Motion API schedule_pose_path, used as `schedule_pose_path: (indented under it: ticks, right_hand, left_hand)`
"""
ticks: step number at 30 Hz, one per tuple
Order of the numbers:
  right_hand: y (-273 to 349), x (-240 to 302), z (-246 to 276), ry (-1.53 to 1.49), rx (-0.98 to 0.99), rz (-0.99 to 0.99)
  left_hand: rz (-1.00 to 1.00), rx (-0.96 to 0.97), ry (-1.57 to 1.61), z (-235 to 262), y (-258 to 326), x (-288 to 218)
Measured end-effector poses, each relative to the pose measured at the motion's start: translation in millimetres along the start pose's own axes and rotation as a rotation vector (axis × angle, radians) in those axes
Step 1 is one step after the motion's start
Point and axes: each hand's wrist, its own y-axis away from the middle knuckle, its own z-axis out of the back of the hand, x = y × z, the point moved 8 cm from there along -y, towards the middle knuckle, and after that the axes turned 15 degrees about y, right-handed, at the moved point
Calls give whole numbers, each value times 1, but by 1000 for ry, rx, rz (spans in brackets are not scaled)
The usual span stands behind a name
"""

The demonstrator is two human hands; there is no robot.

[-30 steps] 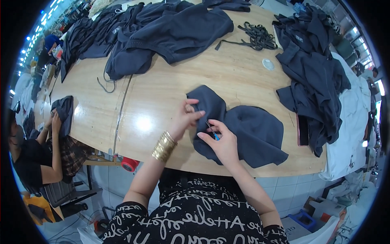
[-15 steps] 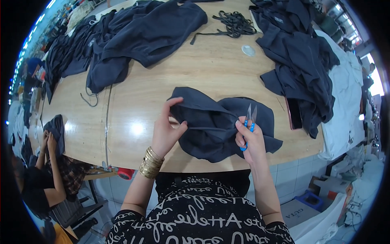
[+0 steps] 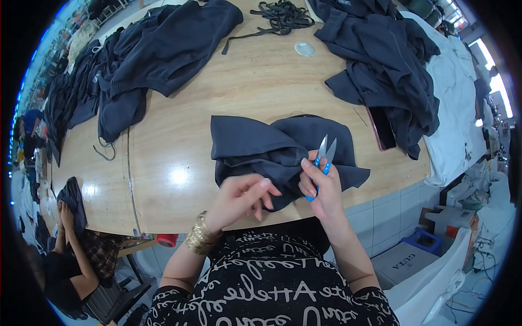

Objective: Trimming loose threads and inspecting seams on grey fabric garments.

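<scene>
A dark navy garment (image 3: 255,136) lies bunched near the table's front edge, with a wide flap folded over on its left. My right hand (image 3: 322,182) is closed around blue-handled thread snips (image 3: 324,157), their blades parted and pointing away from me. Thumb and forefinger of that same hand pinch the garment's edge. My left hand (image 3: 244,198), with gold bangles at the wrist, hovers over the garment's near left part. Its fingers are loosely bent and apart, slightly blurred, with nothing seen in them.
Dark garments are heaped at the far left (image 3: 168,49) and at the right (image 3: 375,65). Between them lie tangled dark cords (image 3: 283,19) and a small clear disc (image 3: 304,49). A phone (image 3: 382,127) rests by the right heap. At far left, another person's hands (image 3: 65,214) hold dark cloth.
My left hand has let go of the garment's left edge and come down toward me. That flap now lies folded over. The view has shifted, while the right hand keeps the snips.
</scene>
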Motion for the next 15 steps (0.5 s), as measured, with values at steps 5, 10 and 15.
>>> schedule_pose_path:
  ticks: [5, 10, 15]
  right_hand:
    - [12, 9, -23, 334, 85, 114]
    - [8, 3, -11, 37, -33, 66]
    - [7, -8, -5, -207, -89, 19]
  left_hand:
    - [232, -7, 185, -5, -13, 38]
    - [-39, -49, 335, -3, -13, 30]
    - [-149, -32, 652, -1, -8, 33]
